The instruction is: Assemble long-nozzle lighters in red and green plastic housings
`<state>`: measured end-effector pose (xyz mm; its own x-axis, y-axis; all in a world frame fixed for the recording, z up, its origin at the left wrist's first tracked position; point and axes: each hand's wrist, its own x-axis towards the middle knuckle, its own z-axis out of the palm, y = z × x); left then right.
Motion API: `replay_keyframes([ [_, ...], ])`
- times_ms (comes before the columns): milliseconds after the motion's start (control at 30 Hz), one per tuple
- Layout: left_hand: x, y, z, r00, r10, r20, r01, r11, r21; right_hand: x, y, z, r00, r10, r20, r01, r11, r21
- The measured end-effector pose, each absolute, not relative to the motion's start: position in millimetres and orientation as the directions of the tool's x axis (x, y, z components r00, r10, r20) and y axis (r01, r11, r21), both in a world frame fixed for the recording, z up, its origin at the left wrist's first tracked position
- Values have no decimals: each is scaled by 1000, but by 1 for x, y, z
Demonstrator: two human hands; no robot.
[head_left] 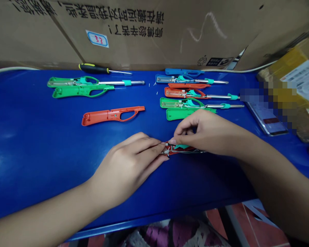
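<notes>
Near the front of the blue table lies an opened red gas lighter (171, 148), its wires, green tape and inner parts showing. My left hand (134, 161) is closed around its handle end and covers much of it. The thumb and index finger of my right hand (195, 132) pinch at the middle of the lighter; what exactly is between the fingertips is hidden. Beyond my left hand rests a loose red half-shell (103, 117) with its hollow side up. Just past my right hand lies a green half-shell (175, 114) beside an opened green lighter (172, 103).
At the back are a red lighter (175, 92), a blue lighter (167, 79), and a green lighter (61, 82) with its shell. A screwdriver (95, 68) and small screws (155, 84) lie nearby. A phone (267, 118), taped box (304, 75) and large carton (144, 44) border the table.
</notes>
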<state>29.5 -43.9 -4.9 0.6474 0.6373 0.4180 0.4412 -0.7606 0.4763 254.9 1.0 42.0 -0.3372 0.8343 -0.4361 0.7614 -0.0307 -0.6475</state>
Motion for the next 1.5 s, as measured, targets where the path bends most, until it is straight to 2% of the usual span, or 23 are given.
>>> replay_keyframes([
  [433,29,-43,-3,661,629,408,452,-768,453,252,-2,41,-344,858,-382,802,57,-595],
  [800,26,-41,-5,664,637,392,479,-765,430,261,-1,40,-341,886,-315,696,13,-718],
  [933,26,-41,-5,679,621,392,493,-781,383,270,4,45,-344,907,-242,699,76,-711],
  [1133,27,-42,-3,703,588,401,511,-809,290,273,3,49,-449,853,-267,696,147,-703],
  [1333,23,-39,-7,698,588,409,525,-808,267,267,-1,51,-385,876,-292,606,2,-795],
  [1500,21,-35,-10,688,616,384,543,-787,293,268,-1,47,-426,840,-337,569,-41,-821],
])
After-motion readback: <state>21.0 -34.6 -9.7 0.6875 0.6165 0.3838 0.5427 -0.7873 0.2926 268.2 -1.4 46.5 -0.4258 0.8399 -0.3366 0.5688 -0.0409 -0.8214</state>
